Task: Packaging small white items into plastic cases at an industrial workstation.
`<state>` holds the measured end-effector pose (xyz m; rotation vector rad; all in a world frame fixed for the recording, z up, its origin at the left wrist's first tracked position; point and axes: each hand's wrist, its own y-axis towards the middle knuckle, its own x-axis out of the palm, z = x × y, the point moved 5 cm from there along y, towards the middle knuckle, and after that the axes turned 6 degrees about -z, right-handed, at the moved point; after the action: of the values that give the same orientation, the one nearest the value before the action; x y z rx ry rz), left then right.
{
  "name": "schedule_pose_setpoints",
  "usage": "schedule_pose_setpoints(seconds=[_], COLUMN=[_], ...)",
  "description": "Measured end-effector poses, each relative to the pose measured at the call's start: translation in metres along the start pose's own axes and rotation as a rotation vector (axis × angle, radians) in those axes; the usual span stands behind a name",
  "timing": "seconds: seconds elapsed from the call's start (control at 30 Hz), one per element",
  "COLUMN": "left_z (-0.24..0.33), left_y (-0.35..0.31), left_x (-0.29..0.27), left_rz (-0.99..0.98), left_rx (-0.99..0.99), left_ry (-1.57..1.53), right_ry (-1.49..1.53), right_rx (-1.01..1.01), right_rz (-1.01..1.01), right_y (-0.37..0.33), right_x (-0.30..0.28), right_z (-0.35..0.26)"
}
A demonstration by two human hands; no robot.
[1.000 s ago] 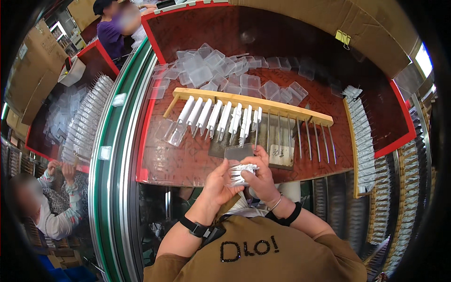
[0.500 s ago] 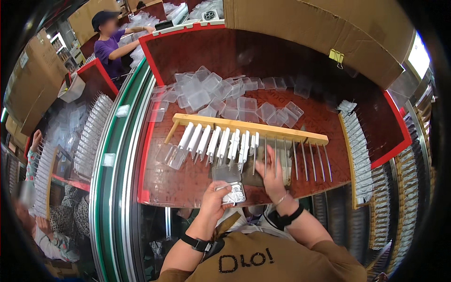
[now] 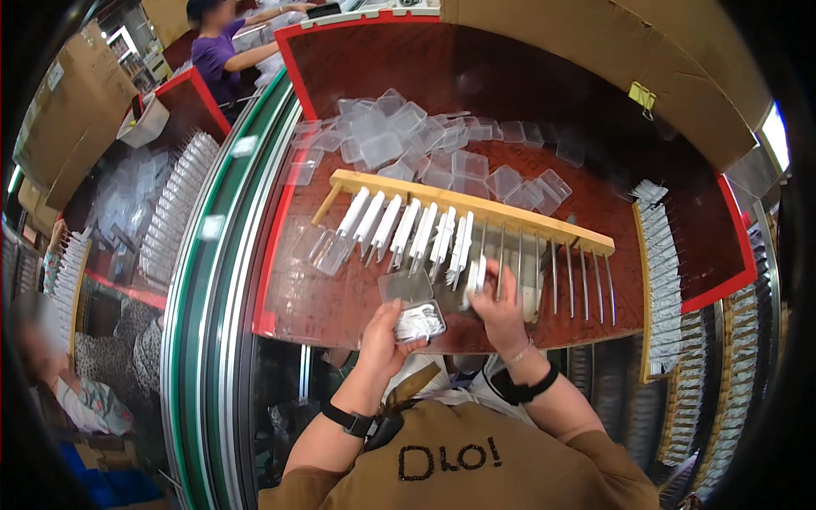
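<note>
In my left hand is a small clear plastic box with its lid open. White pieces lie inside it, too small to name. My right hand is closed on a slim white bundle at the lower end of a metal rod. That rod belongs to a wooden-bar rack across the table. Several white bundles hang on the rods to its left; bare metal rods stick out to its right.
Clear empty boxes are heaped behind the rack. A second loaded rack stands by the right red edge. On the left runs a green-edged conveyor carrying a small filled box. Co-workers are beyond it.
My right hand has closed on the last white bundle and drawn it down along its rod. The left hand still holds the box. The whole view has shifted slightly.
</note>
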<state>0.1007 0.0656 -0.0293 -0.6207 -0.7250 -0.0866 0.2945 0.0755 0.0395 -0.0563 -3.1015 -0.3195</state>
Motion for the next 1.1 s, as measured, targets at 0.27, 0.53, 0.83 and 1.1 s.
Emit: schedule_pose_setpoints(seconds=[0.27,0.53,0.83,1.1], left_z=[-0.011,0.0,0.023,0.066], left_y=[-0.001,-0.015,-0.04,-0.067], left_x=[-0.004,-0.017,-0.048,-0.097], left_rz=[-0.079,-0.107,-0.032,-0.388], left_rx=[0.099,0.157,0.266,0.058], left_ry=[-0.025,0.139,0.045,-0.358], right_ry=[0.364,0.179,-0.891,-0.511], right_rx=[0.431,0.422,-0.408,-0.359], right_rz=[-0.474,-0.465,-0.375,-0.798], right_y=[-0.064,-0.032,-0.02,-0.023], right_x=[0.046,0.049,0.126,0.19], right_z=[0.015,-0.015,-0.028,-0.02])
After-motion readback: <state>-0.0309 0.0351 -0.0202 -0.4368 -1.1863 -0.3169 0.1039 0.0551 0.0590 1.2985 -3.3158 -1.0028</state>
